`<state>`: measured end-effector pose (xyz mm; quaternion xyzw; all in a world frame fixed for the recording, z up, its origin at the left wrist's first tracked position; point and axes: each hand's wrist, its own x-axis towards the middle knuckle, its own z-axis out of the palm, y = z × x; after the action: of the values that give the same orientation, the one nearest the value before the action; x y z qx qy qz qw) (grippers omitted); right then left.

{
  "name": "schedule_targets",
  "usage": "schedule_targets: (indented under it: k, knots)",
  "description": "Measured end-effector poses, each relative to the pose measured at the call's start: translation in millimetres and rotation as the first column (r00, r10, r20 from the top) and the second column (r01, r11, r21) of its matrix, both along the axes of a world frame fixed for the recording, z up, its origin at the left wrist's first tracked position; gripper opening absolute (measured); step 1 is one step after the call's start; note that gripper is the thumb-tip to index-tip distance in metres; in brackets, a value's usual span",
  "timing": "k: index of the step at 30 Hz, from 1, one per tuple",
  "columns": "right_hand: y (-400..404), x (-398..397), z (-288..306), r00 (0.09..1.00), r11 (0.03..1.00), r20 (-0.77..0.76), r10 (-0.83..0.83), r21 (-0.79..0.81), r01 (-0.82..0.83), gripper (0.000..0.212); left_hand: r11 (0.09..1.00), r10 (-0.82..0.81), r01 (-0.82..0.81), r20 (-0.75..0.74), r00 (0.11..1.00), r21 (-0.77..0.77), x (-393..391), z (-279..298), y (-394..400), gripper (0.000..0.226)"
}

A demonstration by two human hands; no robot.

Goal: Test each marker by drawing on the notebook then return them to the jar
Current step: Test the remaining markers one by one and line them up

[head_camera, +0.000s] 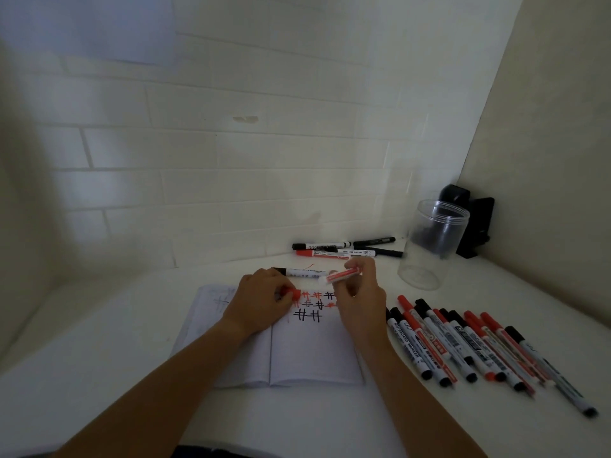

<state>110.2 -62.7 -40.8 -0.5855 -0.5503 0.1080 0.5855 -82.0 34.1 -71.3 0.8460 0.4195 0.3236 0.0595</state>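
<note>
the right hand (358, 292) has its grip clamped on the white-barrelled red marker (342, 275) above the open white notebook (297, 352); the left hand (261, 300) pinches its red cap (295, 294). the person should line the cap up squarely and press until it seats.

The left hand (261, 299) is pinching a red cap (295, 294) over the open notebook (310, 352), while the right hand (358, 292) is gripping a red marker (342, 275) just up and to the right of that cap, its tip end pointing towards it. Below both grips, hash marks (312, 305) in red and black are showing on the page. To the right of the right hand's grip a row of markers (479, 345) is lying on the table (99, 352), and further up on that side a clear jar (429, 242) is standing upright.
</note>
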Motion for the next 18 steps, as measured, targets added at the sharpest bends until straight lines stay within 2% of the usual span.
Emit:
schedule_targets:
  k: [2,5,10,12,16,18]
  knots:
    - [-1.8,-2.1,2.7,0.997,0.997,-0.041,0.067,-0.046,-0.069,0.011,0.999,-0.005,0.005,-0.012,1.0,-0.053,0.1,1.0,1.2,0.023]
    - [-3.5,-2.0,1.7,0.992,0.987,-0.078,0.096,-0.121,-0.105,0.025,0.998,-0.004,0.003,-0.018,1.0,-0.068,0.6,2.0,2.2,0.027]
    - [-12.1,4.6,1.2,0.955,0.97,-0.256,0.149,-0.15,-0.192,0.013,0.997,0.008,-0.01,-0.032,0.999,-0.072,0.7,2.4,2.3,0.031]
    - [-14.4,5.8,0.1,0.965,0.973,-0.228,0.128,-0.16,-0.167,0.003,0.997,0.012,-0.014,-0.029,0.999,-0.076,0.9,2.0,2.4,0.036]
    - [-10.9,3.2,-2.0,0.988,0.98,-0.152,-0.004,-0.198,-0.027,0.027,0.997,0.013,-0.015,-0.025,1.0,-0.076,1.2,0.9,2.9,0.037]
    - [-9.6,1.4,-3.8,0.993,0.982,-0.111,-0.049,-0.189,0.027,0.027,0.997,0.012,-0.013,-0.02,1.0,-0.081,1.1,1.0,3.3,0.036]
